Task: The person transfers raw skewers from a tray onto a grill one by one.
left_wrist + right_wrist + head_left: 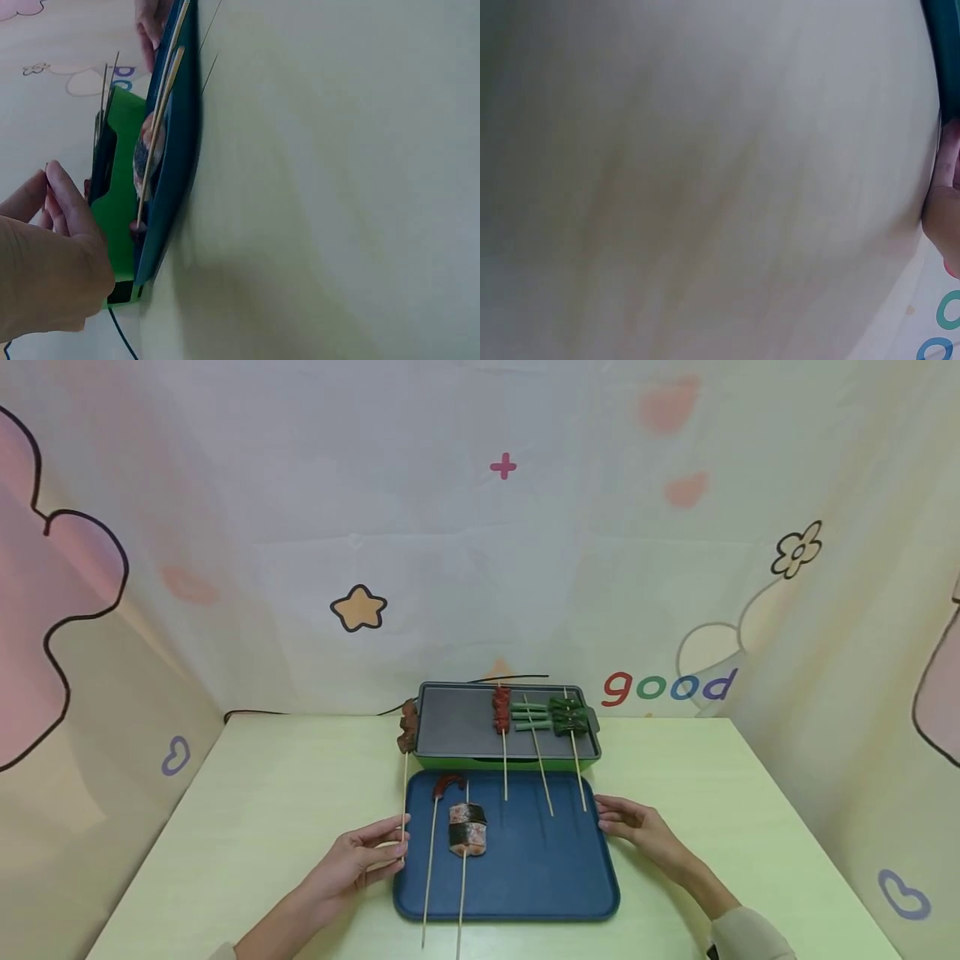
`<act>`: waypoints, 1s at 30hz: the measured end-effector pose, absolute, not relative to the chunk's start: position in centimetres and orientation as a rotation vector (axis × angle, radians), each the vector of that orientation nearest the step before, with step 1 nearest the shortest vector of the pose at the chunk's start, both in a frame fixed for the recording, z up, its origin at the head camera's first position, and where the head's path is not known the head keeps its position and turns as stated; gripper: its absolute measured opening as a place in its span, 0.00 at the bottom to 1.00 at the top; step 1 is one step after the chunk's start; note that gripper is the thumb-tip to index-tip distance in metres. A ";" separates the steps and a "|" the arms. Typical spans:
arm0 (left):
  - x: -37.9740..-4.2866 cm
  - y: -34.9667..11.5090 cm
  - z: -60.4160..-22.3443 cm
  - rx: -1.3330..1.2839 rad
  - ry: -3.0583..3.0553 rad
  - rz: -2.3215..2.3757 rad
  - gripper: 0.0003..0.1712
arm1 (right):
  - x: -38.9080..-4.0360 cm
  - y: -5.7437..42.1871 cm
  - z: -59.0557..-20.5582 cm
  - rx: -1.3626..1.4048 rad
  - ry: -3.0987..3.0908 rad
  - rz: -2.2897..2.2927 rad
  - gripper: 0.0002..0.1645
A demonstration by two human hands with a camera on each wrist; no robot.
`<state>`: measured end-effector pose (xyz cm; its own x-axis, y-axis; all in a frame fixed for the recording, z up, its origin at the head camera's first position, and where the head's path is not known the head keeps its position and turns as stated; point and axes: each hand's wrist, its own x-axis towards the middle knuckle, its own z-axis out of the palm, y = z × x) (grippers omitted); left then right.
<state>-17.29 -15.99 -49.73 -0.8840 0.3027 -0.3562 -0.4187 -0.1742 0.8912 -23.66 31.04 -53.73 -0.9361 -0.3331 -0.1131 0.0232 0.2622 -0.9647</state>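
Observation:
In the head view my left hand (348,860) pinches the stick of a brown meat skewer (407,727) between thumb and fingers. The skewer stands along the left side of the blue tray (547,877), its meat beside the grill's left end. My right hand (641,831) touches the tray's right rim with its fingers extended. On the tray's left part lie a skewer with a curled reddish-brown piece (447,783) and a skewer with a dark-banded pinkish block (468,831); both sticks reach past the front rim. The left wrist view shows my left hand's (56,255) fingertips together.
Behind the tray stands a green grill with a grey plate (457,718). Across its right half lie a red meat skewer (502,710), a green stalk skewer (530,717) and a leafy green skewer (568,717), sticks overhanging the tray. A black cord (258,712) runs behind.

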 end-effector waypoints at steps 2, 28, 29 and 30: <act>-18.2 -15.9 -49.4 -0.118 1.657 2.079 0.38 | -23.7 30.9 -53.7 -0.282 2.238 -1.726 0.37; -24.2 -14.3 -49.2 -0.032 1.608 2.107 0.34 | -23.4 30.9 -53.3 -0.267 2.193 -1.740 0.37; -24.3 -14.3 -49.2 -0.036 1.616 2.106 0.34 | -23.5 31.0 -53.3 -0.266 2.197 -1.737 0.37; -24.4 -14.3 -49.1 -0.037 1.625 2.106 0.34 | -23.5 31.1 -53.3 -0.265 2.201 -1.733 0.37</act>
